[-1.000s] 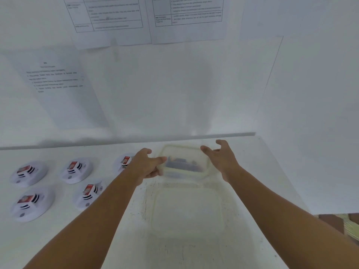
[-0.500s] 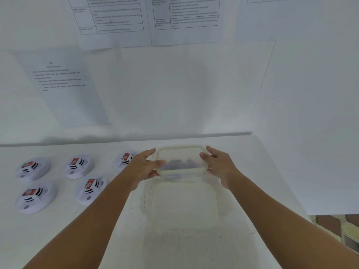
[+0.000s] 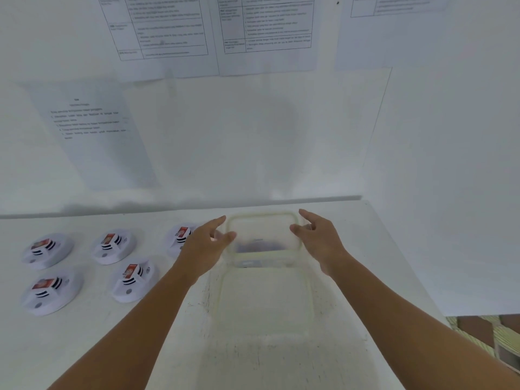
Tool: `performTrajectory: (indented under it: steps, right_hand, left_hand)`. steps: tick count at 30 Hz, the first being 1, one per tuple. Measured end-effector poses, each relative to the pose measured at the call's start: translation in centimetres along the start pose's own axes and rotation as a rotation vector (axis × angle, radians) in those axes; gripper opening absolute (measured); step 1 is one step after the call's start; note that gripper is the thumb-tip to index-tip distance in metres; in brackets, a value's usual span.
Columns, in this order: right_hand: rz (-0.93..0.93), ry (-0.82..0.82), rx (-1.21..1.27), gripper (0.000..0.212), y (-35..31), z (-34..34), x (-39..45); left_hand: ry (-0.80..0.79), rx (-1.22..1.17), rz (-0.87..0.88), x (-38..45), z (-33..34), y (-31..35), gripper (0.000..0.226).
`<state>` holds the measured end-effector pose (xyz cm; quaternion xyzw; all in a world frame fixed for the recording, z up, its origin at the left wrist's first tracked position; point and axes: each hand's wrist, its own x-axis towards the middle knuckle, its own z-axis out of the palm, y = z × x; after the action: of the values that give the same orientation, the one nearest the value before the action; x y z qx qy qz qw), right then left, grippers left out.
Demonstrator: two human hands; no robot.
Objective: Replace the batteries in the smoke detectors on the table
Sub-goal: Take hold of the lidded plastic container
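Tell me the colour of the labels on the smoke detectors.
Red, on white smoke detectors, seen in the head view.

My left hand and right hand flank the clear container at the far middle of the tabletop, one on each side of it. Just near of it lies a clear lid, flat and low, filling the strip between my forearms. On the left, five smoke detectors sit in two rows, with bare gaps between them; the far right one sits just beside my left hand. Bare tabletop runs right of my right hand up to the side wall. The back wall closes the far edge just beyond the container. The near left tabletop is bare.
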<state>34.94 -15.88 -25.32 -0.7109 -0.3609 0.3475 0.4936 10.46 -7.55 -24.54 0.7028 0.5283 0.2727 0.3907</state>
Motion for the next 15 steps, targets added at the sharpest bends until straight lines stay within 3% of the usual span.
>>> performTrajectory:
  steps: [2,4,7,9,11,13,15]
  right_hand:
    - [-0.019,0.000,0.002,0.055,-1.0,-0.3,0.2]
    - [0.014,-0.011,0.079,0.047,-2.3,-0.7,0.6]
    - [0.200,-0.034,0.336,0.017,-4.4,-1.3,1.1]
    - [0.309,-0.053,0.429,0.005,-5.6,-1.5,1.4]
    - [0.342,-0.091,0.491,0.011,-6.4,-1.7,1.7]
    - [0.328,-0.127,0.508,0.032,-7.1,-1.8,1.7]
    - [0.277,-0.170,0.356,0.057,-7.9,-1.8,1.4]
  left_hand:
    - [0.031,-0.058,0.039,-0.3,-0.6,0.7,0.039]
    - [0.018,-0.129,0.093,-0.3,-1.7,1.3,0.044]
    - [-0.047,-0.169,0.165,0.0,-3.5,2.0,0.053]
    - [-0.059,-0.096,0.222,0.5,-4.3,2.2,0.047]
    - [-0.035,-0.047,0.275,1.1,-4.7,2.5,0.029]
    - [0.016,-0.076,0.237,1.8,-5.0,2.9,0.016]
    - [0.048,-0.160,0.194,2.7,-5.2,3.2,0.032]
